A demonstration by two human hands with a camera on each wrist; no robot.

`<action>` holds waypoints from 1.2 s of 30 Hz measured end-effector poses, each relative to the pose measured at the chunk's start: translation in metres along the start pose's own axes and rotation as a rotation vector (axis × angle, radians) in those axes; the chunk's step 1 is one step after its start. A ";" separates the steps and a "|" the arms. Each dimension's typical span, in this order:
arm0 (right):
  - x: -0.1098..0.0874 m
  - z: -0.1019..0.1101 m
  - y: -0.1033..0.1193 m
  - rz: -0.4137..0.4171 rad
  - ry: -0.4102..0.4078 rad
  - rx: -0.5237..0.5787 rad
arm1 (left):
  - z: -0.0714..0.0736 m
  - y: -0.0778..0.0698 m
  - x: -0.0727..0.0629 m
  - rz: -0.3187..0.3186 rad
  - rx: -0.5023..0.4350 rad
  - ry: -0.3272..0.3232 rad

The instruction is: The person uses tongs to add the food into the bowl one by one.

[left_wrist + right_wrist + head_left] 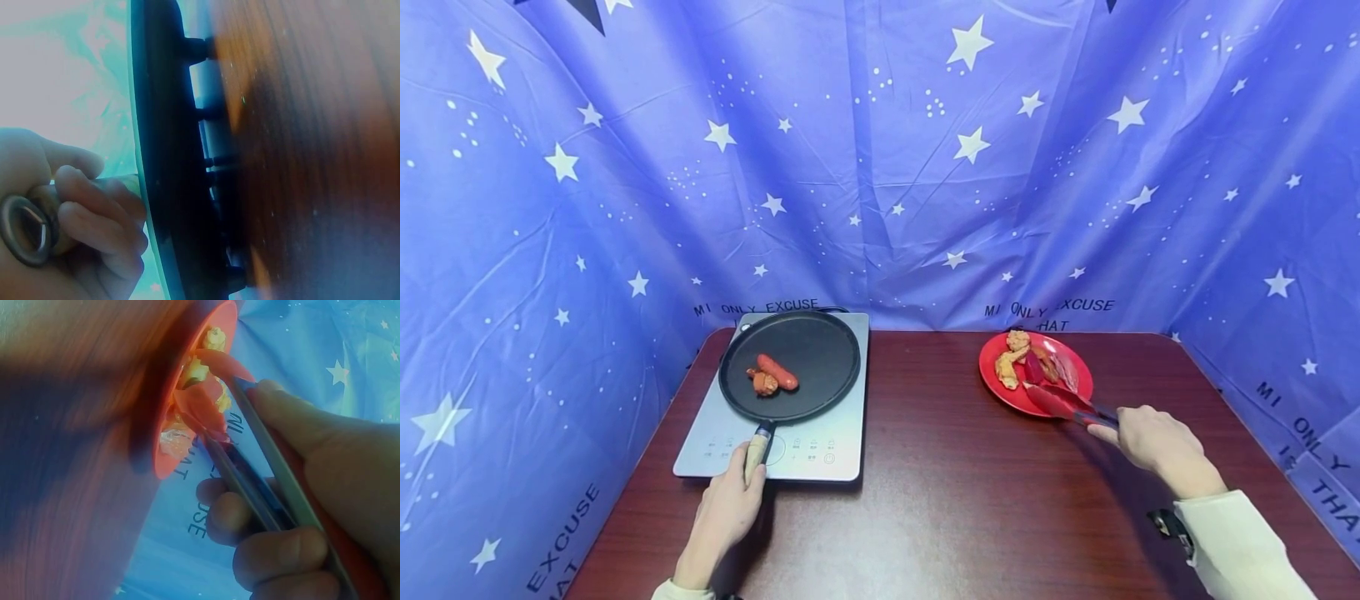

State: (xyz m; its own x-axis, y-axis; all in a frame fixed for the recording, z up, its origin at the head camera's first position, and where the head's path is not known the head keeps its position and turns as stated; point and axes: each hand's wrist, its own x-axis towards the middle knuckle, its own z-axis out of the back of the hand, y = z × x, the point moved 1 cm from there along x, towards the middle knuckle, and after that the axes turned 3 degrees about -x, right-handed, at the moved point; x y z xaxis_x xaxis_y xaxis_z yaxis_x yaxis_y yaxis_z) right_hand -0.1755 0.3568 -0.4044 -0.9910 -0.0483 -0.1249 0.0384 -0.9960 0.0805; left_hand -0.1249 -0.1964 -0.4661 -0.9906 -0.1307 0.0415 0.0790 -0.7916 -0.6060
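My left hand (727, 505) grips the wooden handle (757, 450) of a black frying pan (820, 367), its fingers curled round it in the left wrist view. In the pan lie a red sausage (777, 372) and a browned piece of food (764, 383), side by side. With my right hand (1157, 442) I hold red-tipped tongs (275, 469), thumb on one arm and fingers round the other. The tong tips are spread over a red plate (992, 385). On it are yellow fried pieces (1006, 369) and reddish strips of food (1063, 371), partly hidden by the tongs.
Beneath the pan is a silver induction cooker (842, 442) with touch controls, at the left of the dark wooden table (925, 500). A blue curtain (880, 167) with white stars surrounds the table's back and sides.
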 end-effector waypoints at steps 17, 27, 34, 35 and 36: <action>0.006 -0.011 -0.003 0.024 -0.065 -0.028 | 0.001 -0.001 0.000 -0.001 0.006 -0.004; 0.005 -0.012 0.001 0.064 -0.136 -0.037 | 0.001 -0.001 0.000 0.002 0.006 -0.004; 0.004 -0.016 0.000 0.060 -0.177 -0.028 | 0.001 0.000 0.000 0.010 0.000 0.001; 0.004 -0.016 0.000 0.060 -0.185 -0.028 | 0.000 0.000 0.000 0.010 0.000 0.001; 0.003 -0.016 0.000 0.061 -0.192 -0.028 | 0.000 0.000 0.000 0.011 -0.001 0.001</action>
State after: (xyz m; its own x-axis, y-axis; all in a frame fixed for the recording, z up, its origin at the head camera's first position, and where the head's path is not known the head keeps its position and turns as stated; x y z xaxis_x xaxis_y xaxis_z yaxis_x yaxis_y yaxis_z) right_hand -0.1767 0.3550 -0.4209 -0.9929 -0.0958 0.0709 0.0997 -0.9935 0.0546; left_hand -0.1246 -0.1964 -0.4657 -0.9897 -0.1388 0.0341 0.0898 -0.7896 -0.6071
